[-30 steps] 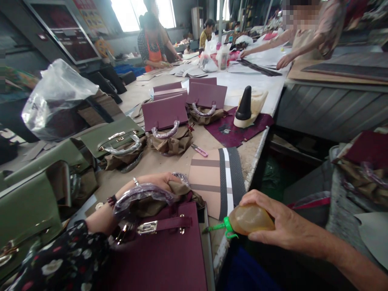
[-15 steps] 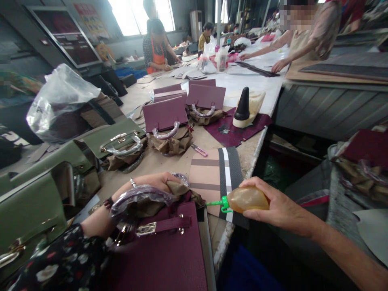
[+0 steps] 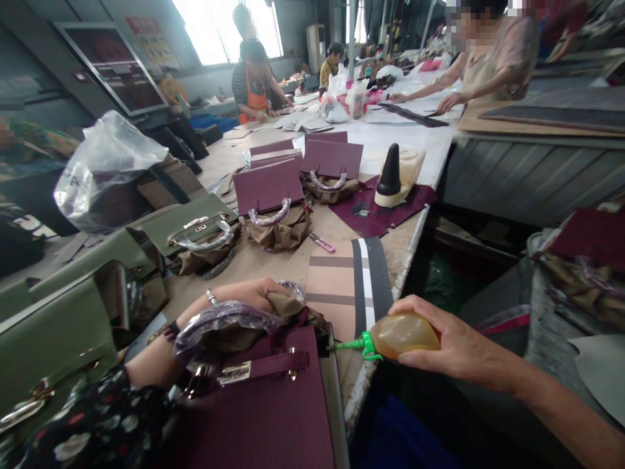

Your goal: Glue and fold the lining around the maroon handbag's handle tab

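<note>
A burgundy handbag lies at the near table edge, its handle wrapped in clear plastic. My left hand rests on the brown cloth lining at the bag's open top and grips it. My right hand holds a soft amber glue bottle with a green nozzle. The nozzle tip points left at the bag's right top corner, almost touching it.
A striped tan and black panel lies just beyond the bag. Green handbags stand at left, more burgundy bags farther back, and a black cone on a burgundy scrap. Other people work at the far end and at right.
My right hand first rose and moved left with the bottle, then dropped slightly, so the nozzle now points at the bag's top corner. My left hand has stayed on the lining.
</note>
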Tool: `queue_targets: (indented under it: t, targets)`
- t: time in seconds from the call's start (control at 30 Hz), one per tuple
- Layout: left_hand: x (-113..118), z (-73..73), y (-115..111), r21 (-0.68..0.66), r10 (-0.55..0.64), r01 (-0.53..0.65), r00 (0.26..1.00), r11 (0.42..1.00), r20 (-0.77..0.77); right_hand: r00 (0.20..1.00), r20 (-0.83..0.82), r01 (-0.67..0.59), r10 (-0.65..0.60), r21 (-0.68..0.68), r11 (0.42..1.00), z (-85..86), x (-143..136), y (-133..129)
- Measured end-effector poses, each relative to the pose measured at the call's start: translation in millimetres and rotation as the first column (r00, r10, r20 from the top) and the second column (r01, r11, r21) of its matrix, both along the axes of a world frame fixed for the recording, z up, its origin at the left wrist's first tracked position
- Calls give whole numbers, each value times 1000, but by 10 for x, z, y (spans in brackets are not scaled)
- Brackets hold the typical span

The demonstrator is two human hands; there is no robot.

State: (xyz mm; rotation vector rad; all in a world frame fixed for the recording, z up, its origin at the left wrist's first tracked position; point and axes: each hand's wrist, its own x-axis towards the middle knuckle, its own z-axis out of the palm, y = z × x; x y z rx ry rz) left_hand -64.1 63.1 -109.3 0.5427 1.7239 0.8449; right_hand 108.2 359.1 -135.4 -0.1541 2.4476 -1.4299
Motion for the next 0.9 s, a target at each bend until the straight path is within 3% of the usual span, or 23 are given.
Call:
queue_targets:
  t: [0.63, 0.83, 0.9]
  targets:
    - [73, 210, -142, 1, 10, -10, 997, 1000, -76, 997, 48, -48, 52, -74, 996, -21, 240, -126]
    - [177, 371, -188, 3, 19, -19, 975, 1000, -219, 995, 101, 12, -6, -56, 998, -38, 333, -243]
    - [184, 439, -218, -3, 50, -52, 958, 999, -281, 1000, 29, -6, 7, -24, 1000, -65, 309, -269]
